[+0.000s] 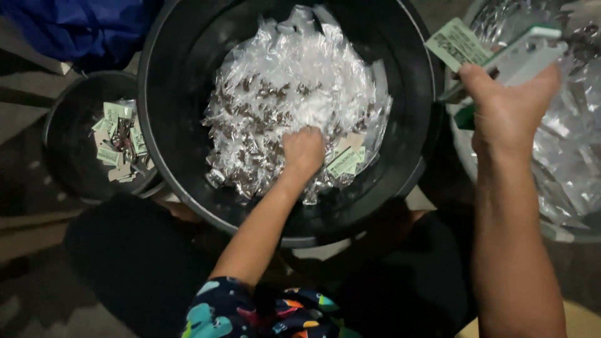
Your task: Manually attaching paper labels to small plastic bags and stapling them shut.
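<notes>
A view from above looks down on a person's two bare arms over a large black tub [188, 75]. The tub is filled with a heap of small clear plastic packets [294, 87], many holding something dark brown. The left hand [303, 150] is pushed down into the near side of the heap, fingers curled under and buried among the packets; its grip looks closed around some of them, though the fingertips are hidden. Just to the right of this hand, a few pale green paper labels [345, 160] lie on the heap.

The right hand [510, 109] is raised at the tub's right edge. Its grip is closed around a white and green tool [519, 59], which looks like a stapler, and a pale green label [457, 42] sticks out at the tool's far end.

Behind the right hand sits a pale tub [460, 144], well filled with more clear plastic [570, 138]. To the left of the big tub stands a smaller black bucket [66, 144] with a loose pile of green labels [118, 141] inside. A blue cloth [81, 25] lies at the upper left. The person's sleeve [250, 313], dark with bright coloured shapes, shows at the bottom.
</notes>
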